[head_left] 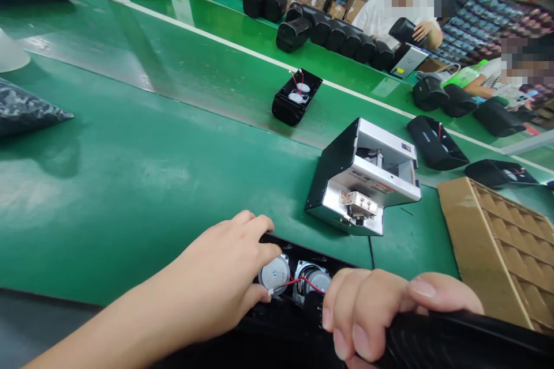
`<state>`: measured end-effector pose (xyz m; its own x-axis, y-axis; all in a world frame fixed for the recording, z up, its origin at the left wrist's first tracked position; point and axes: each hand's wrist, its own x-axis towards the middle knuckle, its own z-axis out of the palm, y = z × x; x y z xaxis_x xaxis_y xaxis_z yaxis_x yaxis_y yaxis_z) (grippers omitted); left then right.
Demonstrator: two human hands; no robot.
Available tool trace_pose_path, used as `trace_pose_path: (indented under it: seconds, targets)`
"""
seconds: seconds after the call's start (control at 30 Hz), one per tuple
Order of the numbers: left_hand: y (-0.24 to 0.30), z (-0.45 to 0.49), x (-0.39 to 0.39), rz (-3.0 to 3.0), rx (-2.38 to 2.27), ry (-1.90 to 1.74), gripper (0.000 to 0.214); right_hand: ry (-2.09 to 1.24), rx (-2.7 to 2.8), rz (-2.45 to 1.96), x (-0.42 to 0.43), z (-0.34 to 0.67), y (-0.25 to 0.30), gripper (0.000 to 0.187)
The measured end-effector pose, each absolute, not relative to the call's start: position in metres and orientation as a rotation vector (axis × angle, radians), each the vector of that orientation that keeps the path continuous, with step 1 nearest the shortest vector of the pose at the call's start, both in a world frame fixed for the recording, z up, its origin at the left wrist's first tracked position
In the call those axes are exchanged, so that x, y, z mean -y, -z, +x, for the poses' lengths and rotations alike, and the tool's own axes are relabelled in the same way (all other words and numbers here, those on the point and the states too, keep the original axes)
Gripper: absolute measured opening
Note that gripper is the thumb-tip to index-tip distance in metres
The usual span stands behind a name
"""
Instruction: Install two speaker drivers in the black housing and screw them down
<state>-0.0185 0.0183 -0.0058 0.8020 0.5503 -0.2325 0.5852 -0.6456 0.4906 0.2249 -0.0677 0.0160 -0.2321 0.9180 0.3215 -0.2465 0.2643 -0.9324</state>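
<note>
A black speaker housing (298,251) lies open at the near edge of the bench, with two round speaker drivers (274,275) inside. Red wires (292,282) run across the drivers and end in a small white connector. My left hand (234,265) grips the housing's left end, fingers over the far rim and thumb near the connector. Wrapped around a thick black electric screwdriver (459,337) is my right hand (376,311). Its dark front end points at the right driver; the tip is hidden.
Just beyond stands a silver-and-black screw feeder (367,179). A divided cardboard box (467,225) is at the right. Another open speaker housing (296,98) lies on the green conveyor belt (208,86). People across the line handle black speakers. A dark plastic bag (30,106) lies left.
</note>
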Motion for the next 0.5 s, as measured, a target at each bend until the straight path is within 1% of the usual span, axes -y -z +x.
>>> trace_pose_path:
  seconds: [0.13,0.33,0.5]
  targets:
    - [0.007,-0.019,-0.018,2.430,-0.839,0.090,0.030,-1.322,1.460,-0.611,0.066,0.224,-0.011,0.032]
    - [0.007,-0.019,-0.018,2.453,-0.827,0.077,0.030,-1.231,1.393,-0.632,0.070,0.216,-0.011,0.040]
    - [0.007,-0.018,-0.019,2.452,-0.830,0.073,0.028,-1.242,1.329,-0.632,0.077,0.215,-0.001,0.040]
